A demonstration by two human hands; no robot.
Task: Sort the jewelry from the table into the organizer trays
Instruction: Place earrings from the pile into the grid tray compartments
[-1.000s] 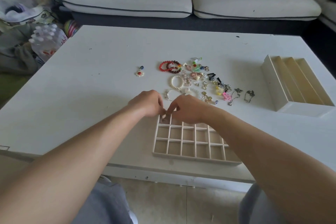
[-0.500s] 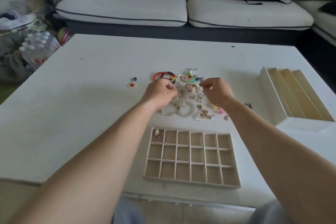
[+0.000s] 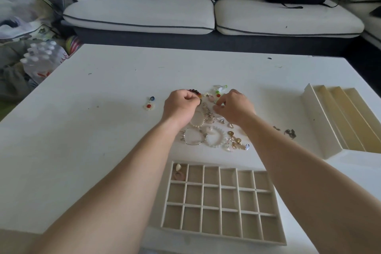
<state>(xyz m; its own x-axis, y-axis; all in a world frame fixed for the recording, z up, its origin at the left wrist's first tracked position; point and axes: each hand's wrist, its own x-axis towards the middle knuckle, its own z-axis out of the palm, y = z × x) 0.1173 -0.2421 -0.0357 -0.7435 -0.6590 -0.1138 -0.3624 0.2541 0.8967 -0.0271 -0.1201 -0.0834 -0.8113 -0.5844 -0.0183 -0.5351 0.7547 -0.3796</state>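
Observation:
A pile of jewelry lies mid-table: a pearl bracelet, a silver bangle, a white bead bracelet and gold earrings. My left hand is curled at the pile's far left, its fingertips pinching a dark beaded bracelet. My right hand pinches a small piece at the pile's far side; the piece itself is mostly hidden. The grid organizer tray sits near me, with a pink earring in its far-left compartment.
A long-slot organizer tray stands at the table's right edge. A red and blue flower earring lies alone left of the pile, and dark small pieces lie to its right. A sofa is beyond the table.
Both hands left the grid tray's far-left compartment, where a pink earring now lies, and reached forward into the jewelry pile. They have since shifted slightly farther into it.

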